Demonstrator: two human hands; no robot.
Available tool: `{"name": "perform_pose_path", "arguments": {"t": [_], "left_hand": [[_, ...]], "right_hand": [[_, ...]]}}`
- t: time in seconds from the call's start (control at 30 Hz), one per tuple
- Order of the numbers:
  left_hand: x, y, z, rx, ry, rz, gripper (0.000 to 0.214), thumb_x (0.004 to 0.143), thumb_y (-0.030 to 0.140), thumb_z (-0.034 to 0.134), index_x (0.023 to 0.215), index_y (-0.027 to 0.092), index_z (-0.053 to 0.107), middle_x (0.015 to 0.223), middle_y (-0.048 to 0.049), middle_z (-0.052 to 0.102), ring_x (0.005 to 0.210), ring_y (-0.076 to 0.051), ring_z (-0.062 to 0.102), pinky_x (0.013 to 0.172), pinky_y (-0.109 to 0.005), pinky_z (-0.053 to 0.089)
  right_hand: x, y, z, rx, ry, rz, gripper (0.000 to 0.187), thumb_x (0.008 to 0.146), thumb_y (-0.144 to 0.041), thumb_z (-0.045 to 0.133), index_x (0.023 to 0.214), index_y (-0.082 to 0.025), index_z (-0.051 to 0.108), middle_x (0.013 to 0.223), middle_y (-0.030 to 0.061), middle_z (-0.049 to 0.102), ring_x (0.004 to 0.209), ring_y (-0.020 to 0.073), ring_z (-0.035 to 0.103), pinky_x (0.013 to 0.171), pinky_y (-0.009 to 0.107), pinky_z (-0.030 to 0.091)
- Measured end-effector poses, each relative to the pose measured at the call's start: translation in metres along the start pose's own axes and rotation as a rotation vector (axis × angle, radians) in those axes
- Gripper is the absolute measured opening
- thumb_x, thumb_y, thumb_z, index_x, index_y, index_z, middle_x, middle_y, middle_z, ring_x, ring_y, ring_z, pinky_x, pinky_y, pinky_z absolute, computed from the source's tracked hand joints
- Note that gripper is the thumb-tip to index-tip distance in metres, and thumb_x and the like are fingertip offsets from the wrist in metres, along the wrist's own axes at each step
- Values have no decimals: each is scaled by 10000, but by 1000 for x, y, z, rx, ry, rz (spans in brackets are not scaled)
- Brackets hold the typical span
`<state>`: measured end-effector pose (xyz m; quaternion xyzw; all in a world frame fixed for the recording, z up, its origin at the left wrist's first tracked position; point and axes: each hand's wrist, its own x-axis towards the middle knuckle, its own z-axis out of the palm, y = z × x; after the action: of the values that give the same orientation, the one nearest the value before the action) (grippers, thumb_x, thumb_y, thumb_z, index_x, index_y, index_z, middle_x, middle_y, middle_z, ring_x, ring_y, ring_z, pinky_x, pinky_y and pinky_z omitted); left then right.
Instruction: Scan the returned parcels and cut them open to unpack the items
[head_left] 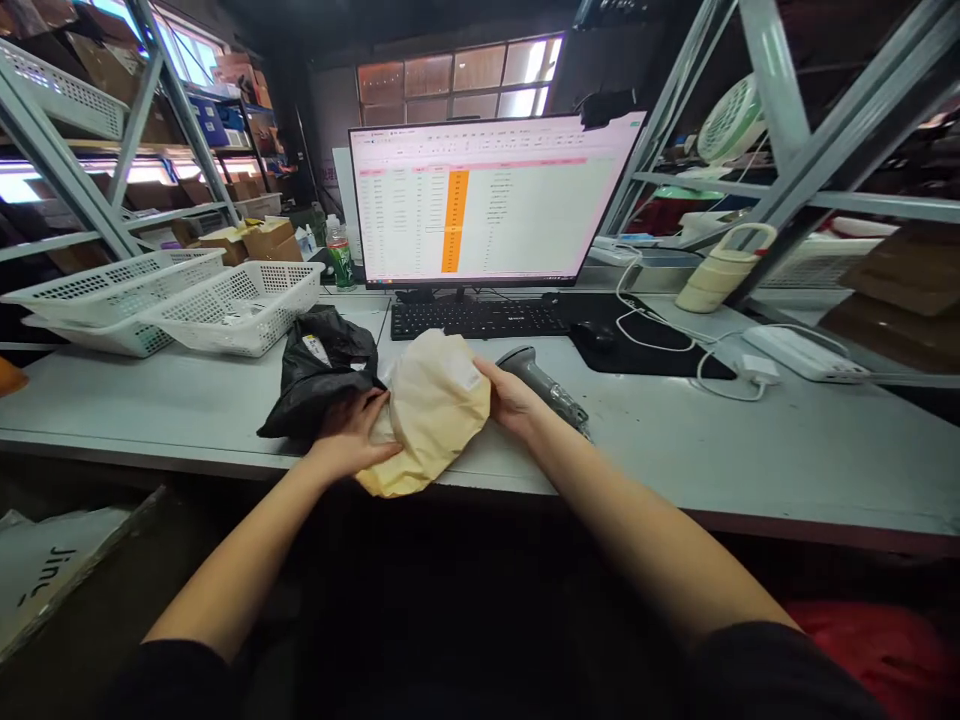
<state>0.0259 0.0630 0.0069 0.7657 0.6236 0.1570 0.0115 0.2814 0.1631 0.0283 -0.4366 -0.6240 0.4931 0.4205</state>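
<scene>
Pale worktop (675, 430) spans the middle of the frame, its front edge passing under a pale yellow package (442, 400) at centre. Held between both hands, the package leans its long axis from lower left to upper right, its lower end apparently jutting past that edge. At its upper right side, the right hand (511, 402) is closed on the margin; at lower left, the left hand (349, 442) lays its thumb on it, fingers spread toward a black bag (326, 385), and whether they pinch anything cannot be told. That bag sits just beside the left hand; a scanner (534, 378) lies near the right. Beyond stand a keyboard (480, 320), then a lit monitor (540, 220), with windows (454, 75) at top centre.
</scene>
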Motion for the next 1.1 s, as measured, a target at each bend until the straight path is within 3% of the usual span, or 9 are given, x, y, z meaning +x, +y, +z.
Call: {"name": "perform_pose_path", "arguments": {"t": [0.17,0.27,0.37,0.47,0.57,0.63,0.8,0.93,1.1], "left_hand": [[-3,-16,6,-48,-164,-89,880,793,643,622,1540,284,324,1561,-112,338,1441,-356,300,1175,-454,250],[-4,-24,7,-49,-194,-128,882,791,631,626,1544,296,311,1558,-115,350,1436,-359,316,1174,-462,247],[-5,-26,11,-60,-169,-121,899,783,615,644,1547,286,305,1560,-114,353,1438,-357,316,1178,-458,246],[-6,-26,14,-64,-142,-109,910,776,610,659,1547,281,305,1564,-111,348,1443,-364,306,1180,-460,246],[-7,-24,13,-46,-142,-122,907,774,610,661,1546,284,312,1561,-99,355,1437,-375,315,1176,-459,258],[-7,-23,12,-29,-148,-127,903,777,607,657,1546,282,314,1566,-94,347,1442,-376,304,1180,-458,252],[-9,-23,11,-39,-142,-120,886,791,616,635,1546,278,319,1563,-103,351,1434,-384,316,1170,-463,275],[-10,-26,13,-45,-114,-95,863,802,627,622,1538,277,338,1529,-115,401,1396,-386,375,1152,-466,302],[-11,-22,10,-20,-139,-122,862,814,601,628,1548,283,308,1536,-121,387,1397,-364,381,1146,-454,315]], "right_hand": [[4,-17,-30,-141,144,-24,398,765,-498,664,972,-158,671,930,117,712,825,260,653,731,374,517],[-2,-21,-50,-569,266,-133,300,813,-408,635,1014,-191,684,982,112,696,982,305,619,881,438,469],[-4,-16,-69,-1043,306,-236,410,872,-419,580,1195,-177,655,1185,165,651,1162,362,550,986,512,417],[0,-4,-86,-991,246,-109,716,867,-431,603,1485,-126,406,1395,208,526,1216,346,543,981,464,460],[7,1,-99,-813,88,168,888,859,-355,606,1580,-98,154,1211,207,644,851,269,692,718,369,553],[9,-4,-106,-795,61,253,913,849,-311,600,1583,-75,110,1052,187,694,638,239,670,567,345,528],[-16,-51,-124,-841,105,145,825,832,-331,629,1551,-135,276,1082,163,691,567,193,630,536,329,518],[-46,-93,-124,-856,-97,-13,679,855,-360,605,1492,-233,405,1065,88,704,629,184,631,544,301,525],[-59,-114,-107,-1028,-211,-132,597,868,-363,587,1446,-261,478,1122,66,691,794,230,661,723,362,566]]}}
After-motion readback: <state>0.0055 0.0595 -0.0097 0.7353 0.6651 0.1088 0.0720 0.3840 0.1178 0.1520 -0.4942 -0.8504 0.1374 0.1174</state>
